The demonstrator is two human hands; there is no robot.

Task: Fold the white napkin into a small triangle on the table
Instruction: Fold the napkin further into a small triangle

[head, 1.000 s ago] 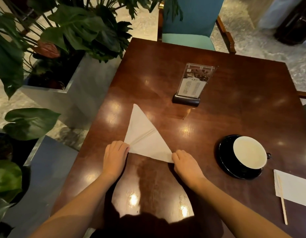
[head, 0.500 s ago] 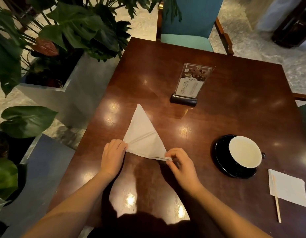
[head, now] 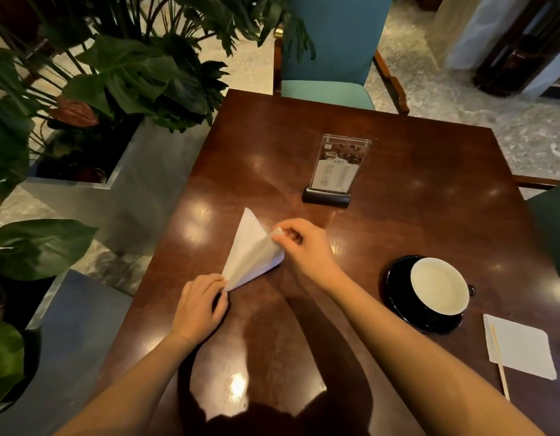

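Up near the middle of the scene, the right hand (head: pixel 307 247) pinches one corner of the white paper napkin (head: pixel 252 251) between thumb and fingertips, holding that corner raised off the surface and over the rest of the sheet. Its other fingers are curled in. The left hand (head: pixel 200 305) lies flat with fingers together, its fingertips pressing the nearest pointed corner of the napkin down onto the dark, glossy wooden tabletop (head: pixel 414 215).

The napkin is already a triangle in outline, with one tip pointing away from the person, one under the left fingertips, and the third lifted in the right hand's grip. It sits on the left-centre part of the tabletop, partly lifted into a shallow tent.

Just beyond the napkin stands a clear acrylic menu holder on a black base (head: pixel 337 169), upright, apart from the napkin. To the right, well apart from both hands, a white cup with a black outside (head: pixel 439 291) rests on a black round saucer (head: pixel 398 297). Nearer the right edge lies a second flat white square napkin (head: pixel 524 350) with a thin pale wooden stick (head: pixel 500 363) laid across its left side.

Past the far edge of the tabletop is a teal upholstered chair with wooden arms (head: pixel 332 55). Left of the tabletop, large-leaved green plants (head: pixel 140 77) grow in grey rectangular planters (head: pixel 121 190).
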